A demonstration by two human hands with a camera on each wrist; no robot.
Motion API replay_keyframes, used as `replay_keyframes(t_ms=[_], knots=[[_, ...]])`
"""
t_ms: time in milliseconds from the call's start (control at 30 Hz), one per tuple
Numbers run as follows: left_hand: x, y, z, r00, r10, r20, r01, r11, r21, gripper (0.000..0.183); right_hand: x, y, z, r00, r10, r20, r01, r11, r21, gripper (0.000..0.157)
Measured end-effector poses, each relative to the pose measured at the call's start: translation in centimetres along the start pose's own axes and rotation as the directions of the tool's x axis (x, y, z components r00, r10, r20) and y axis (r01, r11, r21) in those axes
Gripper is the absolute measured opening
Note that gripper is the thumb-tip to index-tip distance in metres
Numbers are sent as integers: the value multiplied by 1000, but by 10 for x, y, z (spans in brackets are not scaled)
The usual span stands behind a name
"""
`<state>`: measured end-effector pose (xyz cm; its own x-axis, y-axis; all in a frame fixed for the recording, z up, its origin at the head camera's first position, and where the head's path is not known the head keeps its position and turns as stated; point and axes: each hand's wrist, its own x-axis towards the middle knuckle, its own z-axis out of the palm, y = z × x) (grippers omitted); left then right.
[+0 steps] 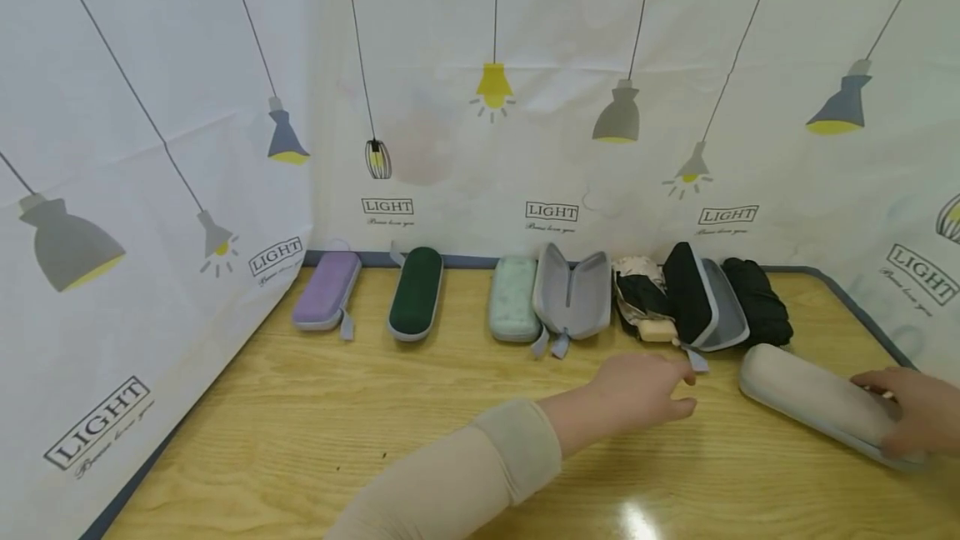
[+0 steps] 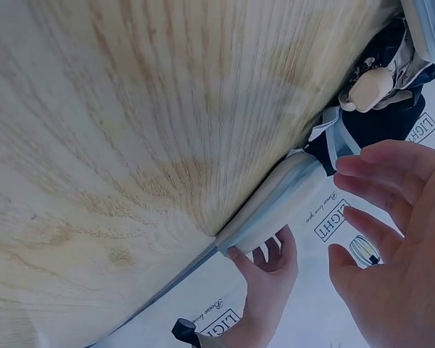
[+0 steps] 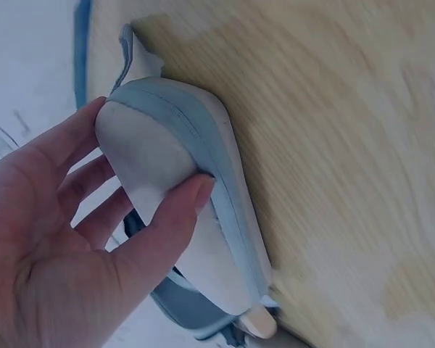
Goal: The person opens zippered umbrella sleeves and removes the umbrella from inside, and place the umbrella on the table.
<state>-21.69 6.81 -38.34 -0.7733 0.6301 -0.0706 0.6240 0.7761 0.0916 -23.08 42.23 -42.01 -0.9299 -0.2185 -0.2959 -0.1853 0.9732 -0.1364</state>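
My right hand [image 1: 926, 411] grips the near end of a closed cream zip case [image 1: 810, 390] at the table's right side. In the right wrist view, the thumb lies by its blue-grey zip band [image 3: 225, 174] and the fingers on the opposite side. My left hand [image 1: 637, 394] hovers with loosely bent fingers, holding nothing, left of that case. Nearest to it are an open black zip case [image 1: 686, 294] with grey lining and a cream-and-black fabric bundle [image 1: 643, 290] with a cream end piece [image 1: 657, 331]. A black gathered fabric bundle [image 1: 757, 302] lies behind the cream case.
Along the back edge stand a closed purple case [image 1: 327, 288], a dark green case [image 1: 417, 290], a mint case [image 1: 514, 298] and an open grey-lined case [image 1: 573, 294]. Lamp-printed white sheeting [image 1: 450, 132] rises behind the wooden table [image 1: 300, 440] and at both sides.
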Motion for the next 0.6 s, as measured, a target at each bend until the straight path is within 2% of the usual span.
replay_keyframes(t_ms=[233,333,433,600], knots=[[-4,-7,1,1000,-8,-1,8,999,-31,29,6,-39,-4,991,-121,-50,121,993,-13,80],[-5,-8,1,1000,-7,-3,7,1000,-24,32,6,-55,-5,987,-152,-46,152,988,-9,80],[-4,-8,1,1000,-2,-8,2,1000,-20,40,6,-71,-6,983,-177,-40,177,984,-2,80],[-3,-10,1,999,28,-25,-28,1000,13,68,10,-99,-6,968,-245,-47,245,969,12,81]])
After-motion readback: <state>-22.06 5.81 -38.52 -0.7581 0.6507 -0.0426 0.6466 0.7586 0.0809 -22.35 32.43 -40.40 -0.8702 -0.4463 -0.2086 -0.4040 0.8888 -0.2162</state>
